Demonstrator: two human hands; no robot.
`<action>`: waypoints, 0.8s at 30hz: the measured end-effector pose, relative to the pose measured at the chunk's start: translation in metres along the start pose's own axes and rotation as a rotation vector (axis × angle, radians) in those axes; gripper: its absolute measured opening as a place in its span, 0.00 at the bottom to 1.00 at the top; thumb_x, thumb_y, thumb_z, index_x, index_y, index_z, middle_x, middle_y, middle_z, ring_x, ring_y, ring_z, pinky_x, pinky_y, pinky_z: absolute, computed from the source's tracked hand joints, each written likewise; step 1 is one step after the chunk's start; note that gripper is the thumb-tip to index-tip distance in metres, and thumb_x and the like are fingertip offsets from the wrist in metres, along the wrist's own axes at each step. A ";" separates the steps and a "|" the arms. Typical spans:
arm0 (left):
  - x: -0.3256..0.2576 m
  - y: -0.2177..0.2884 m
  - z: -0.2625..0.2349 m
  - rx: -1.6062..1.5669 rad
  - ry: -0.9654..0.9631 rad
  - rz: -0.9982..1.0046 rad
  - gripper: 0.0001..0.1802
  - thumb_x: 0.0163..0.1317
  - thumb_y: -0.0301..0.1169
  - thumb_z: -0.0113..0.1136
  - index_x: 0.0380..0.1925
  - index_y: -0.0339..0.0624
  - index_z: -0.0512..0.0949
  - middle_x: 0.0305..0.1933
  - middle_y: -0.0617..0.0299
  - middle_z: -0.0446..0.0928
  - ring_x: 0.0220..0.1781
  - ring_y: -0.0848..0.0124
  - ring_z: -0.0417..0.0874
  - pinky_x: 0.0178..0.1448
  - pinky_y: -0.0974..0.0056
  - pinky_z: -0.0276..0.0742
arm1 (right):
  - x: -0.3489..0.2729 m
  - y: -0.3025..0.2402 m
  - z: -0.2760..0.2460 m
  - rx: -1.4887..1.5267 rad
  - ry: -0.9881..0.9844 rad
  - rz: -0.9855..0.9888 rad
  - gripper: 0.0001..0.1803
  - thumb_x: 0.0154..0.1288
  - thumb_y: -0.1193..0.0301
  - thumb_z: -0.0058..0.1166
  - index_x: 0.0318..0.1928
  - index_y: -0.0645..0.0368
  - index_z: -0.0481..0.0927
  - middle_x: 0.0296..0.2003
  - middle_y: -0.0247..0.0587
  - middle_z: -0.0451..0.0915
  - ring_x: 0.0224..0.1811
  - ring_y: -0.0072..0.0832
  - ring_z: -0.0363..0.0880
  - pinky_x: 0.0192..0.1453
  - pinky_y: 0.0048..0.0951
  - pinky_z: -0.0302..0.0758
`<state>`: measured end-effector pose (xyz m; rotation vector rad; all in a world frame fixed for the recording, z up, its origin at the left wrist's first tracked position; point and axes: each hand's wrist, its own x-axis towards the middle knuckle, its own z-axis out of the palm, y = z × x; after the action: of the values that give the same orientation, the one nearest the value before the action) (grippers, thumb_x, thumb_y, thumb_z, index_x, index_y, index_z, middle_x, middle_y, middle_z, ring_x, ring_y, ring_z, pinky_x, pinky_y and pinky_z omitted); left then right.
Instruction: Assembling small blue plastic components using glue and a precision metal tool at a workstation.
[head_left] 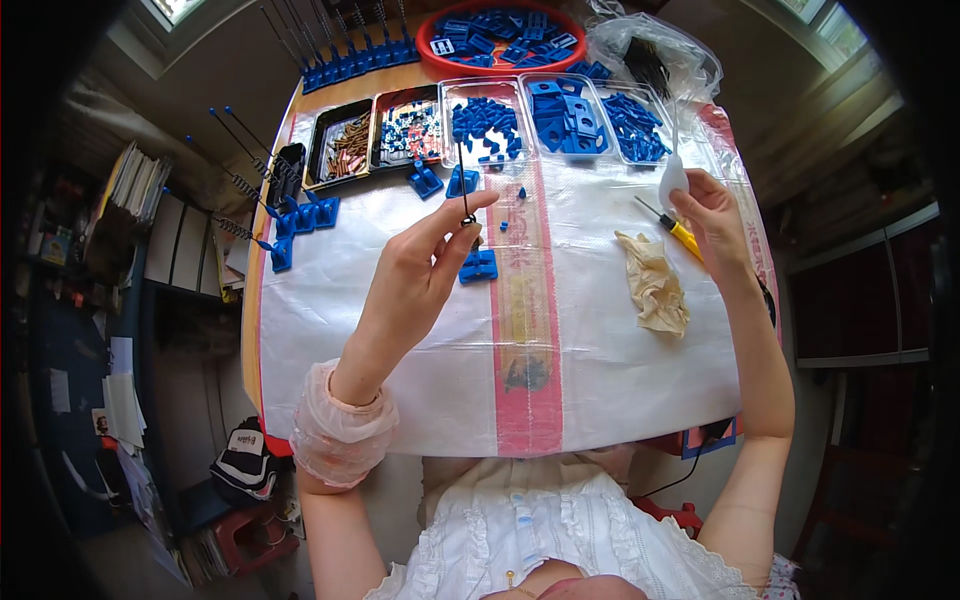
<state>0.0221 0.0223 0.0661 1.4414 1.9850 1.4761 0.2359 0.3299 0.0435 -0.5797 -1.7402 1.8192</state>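
Observation:
My left hand (410, 255) is raised over the middle of the table, its thumb and fingers pinched on a thin black rod (463, 185). The rod stands nearly upright, with a small shiny dark piece at its lower end, partly hidden by the fingers. Just beyond and below the fingertips lies a blue plastic bracket (480, 267). On the right, my right hand (712, 215) is closed around a white squeeze bottle (673, 182) whose long thin nozzle points up. Beneath that hand rests a yellow-handled screwdriver (686, 240). A crumpled beige cloth or paper (655, 285) lies to its left.
Black trays hold brass-coloured screws (352, 148) and small blue and white parts (408, 125). Clear boxes of blue parts (565, 115) stand beside them. Behind are a red basin (432, 58) and a plastic bag (690, 50). Blue pieces with springs (305, 215) line the left edge.

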 end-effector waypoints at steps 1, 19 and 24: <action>0.000 0.001 0.000 -0.001 -0.006 -0.011 0.18 0.78 0.28 0.50 0.64 0.44 0.77 0.33 0.64 0.82 0.22 0.86 0.59 0.25 0.74 0.56 | 0.009 0.004 0.001 -0.004 0.009 0.013 0.15 0.64 0.76 0.67 0.51 0.61 0.82 0.44 0.35 0.86 0.49 0.19 0.82 0.58 0.24 0.74; -0.001 -0.001 0.000 -0.004 -0.004 -0.023 0.18 0.78 0.28 0.49 0.64 0.45 0.77 0.34 0.63 0.83 0.23 0.87 0.60 0.26 0.75 0.59 | 0.022 0.047 0.031 -0.785 -0.066 -0.190 0.19 0.53 0.68 0.71 0.45 0.61 0.84 0.45 0.42 0.84 0.47 0.31 0.80 0.55 0.32 0.77; -0.003 0.000 0.000 -0.010 0.019 0.000 0.18 0.78 0.28 0.50 0.64 0.45 0.77 0.33 0.64 0.82 0.24 0.86 0.61 0.26 0.74 0.59 | 0.007 0.011 0.041 -0.856 0.034 -0.367 0.25 0.51 0.72 0.72 0.52 0.59 0.82 0.43 0.36 0.83 0.49 0.30 0.75 0.57 0.31 0.72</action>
<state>0.0235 0.0204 0.0650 1.4284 1.9854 1.5030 0.2032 0.3032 0.0362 -0.5421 -2.3814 0.7628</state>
